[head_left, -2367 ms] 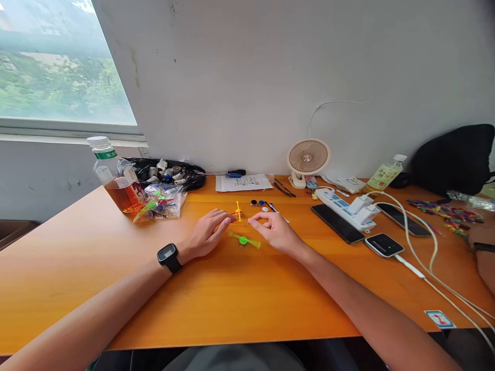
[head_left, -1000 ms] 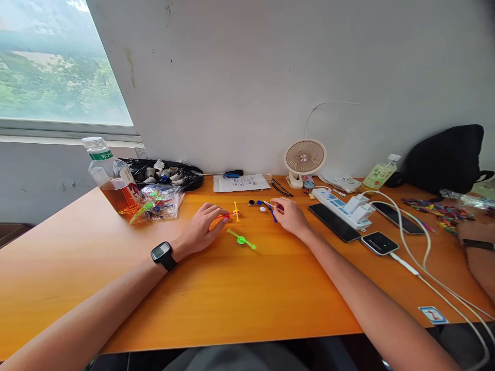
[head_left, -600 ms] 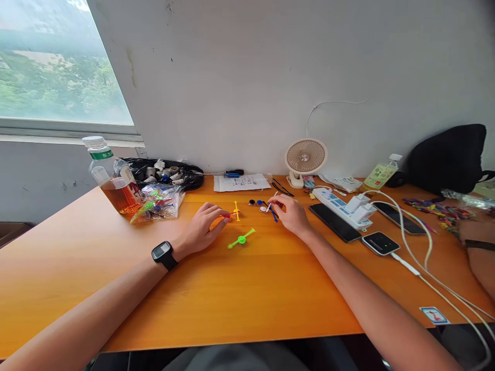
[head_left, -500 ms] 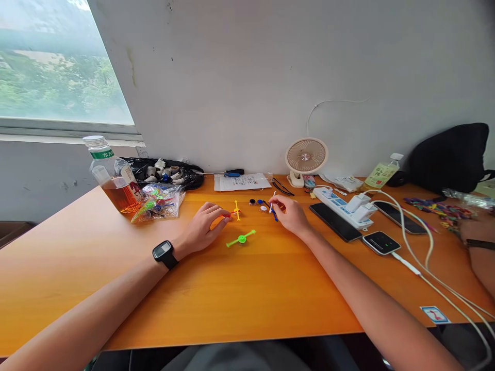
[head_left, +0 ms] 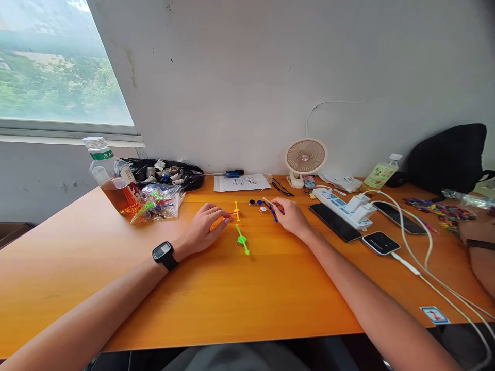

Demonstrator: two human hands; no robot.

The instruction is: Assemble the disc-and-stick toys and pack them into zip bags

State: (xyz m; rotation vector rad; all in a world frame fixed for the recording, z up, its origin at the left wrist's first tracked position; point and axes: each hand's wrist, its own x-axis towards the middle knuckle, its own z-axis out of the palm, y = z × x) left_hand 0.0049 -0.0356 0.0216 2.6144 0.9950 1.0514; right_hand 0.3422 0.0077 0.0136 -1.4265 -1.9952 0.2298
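Observation:
My left hand (head_left: 209, 226), wearing a black watch, has thumb and index finger closed around the near end of a red plastic arrow (head_left: 232, 213). Beside those fingertips stands a yellow arrow spinner (head_left: 237, 211), which partly overlaps the red piece. Just in front, a green arrow spinner (head_left: 242, 240) stands on a small round base, pointing toward me. In my right hand (head_left: 290, 214) a thin white arrow (head_left: 266, 200) is pinched, its tip pointing left. A blue arrow (head_left: 274, 211) lies under or against those fingers. Small round bases, one black (head_left: 252, 202), one blue (head_left: 260, 202) and one white (head_left: 263, 209), lie between my hands.
A tea bottle (head_left: 116, 180), a plastic bag of coloured parts (head_left: 162, 203) and a black bag (head_left: 178, 172) stand left. Behind are screwdrivers (head_left: 232, 173), paper (head_left: 243, 182) and a fan (head_left: 305, 157). To the right are a power strip (head_left: 342, 206), phones, cables and another person's arm (head_left: 479, 247).
The green spinner has turned from crosswise to pointing toward me. The white arrow in my right hand has tilted from upright to leftward. My left hand stays in place.

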